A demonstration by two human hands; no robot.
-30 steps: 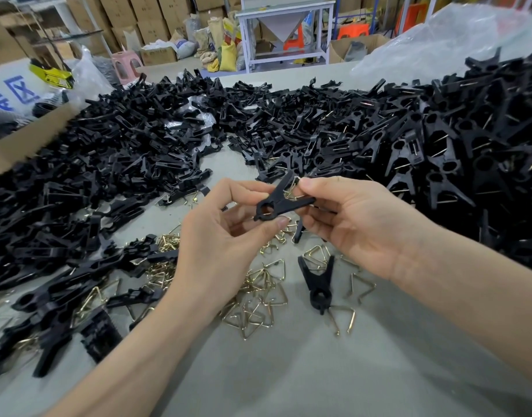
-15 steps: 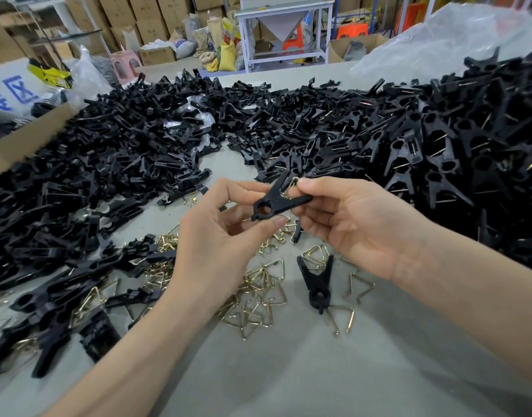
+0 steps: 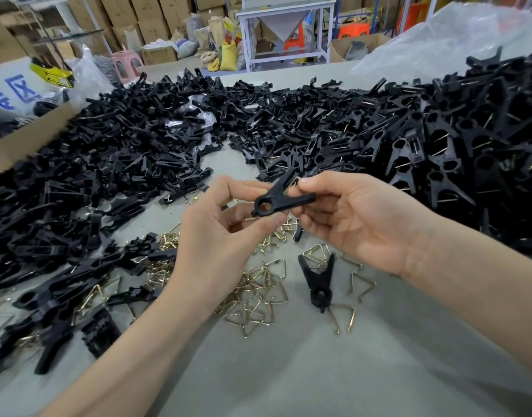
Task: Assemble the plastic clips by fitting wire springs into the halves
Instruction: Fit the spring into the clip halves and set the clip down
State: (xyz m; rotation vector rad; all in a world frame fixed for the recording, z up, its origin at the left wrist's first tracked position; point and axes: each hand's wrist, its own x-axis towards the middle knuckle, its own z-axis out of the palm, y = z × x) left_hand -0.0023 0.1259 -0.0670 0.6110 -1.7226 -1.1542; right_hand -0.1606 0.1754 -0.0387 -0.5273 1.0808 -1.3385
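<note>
A black plastic clip (image 3: 281, 197) is held above the table between both hands. My left hand (image 3: 219, 236) pinches its round jaw end between thumb and fingers. My right hand (image 3: 358, 218) pinches the handle end with thumb and forefinger; a bit of brass wire shows at the thumb. Below them lie several loose brass wire springs (image 3: 258, 293) on the grey table (image 3: 349, 371). Another black clip (image 3: 318, 278) lies among the springs, handles pointing away.
Loose black clip halves (image 3: 114, 158) are heaped at the left and back. A large heap of assembled clips (image 3: 457, 139) fills the right. A cardboard box edge (image 3: 27, 139) is at the far left, a clear plastic bag (image 3: 439, 43) at the back right.
The clip has turned a little in my hands, its handle now lying flatter toward the right. Both hands stay in nearly the same place.
</note>
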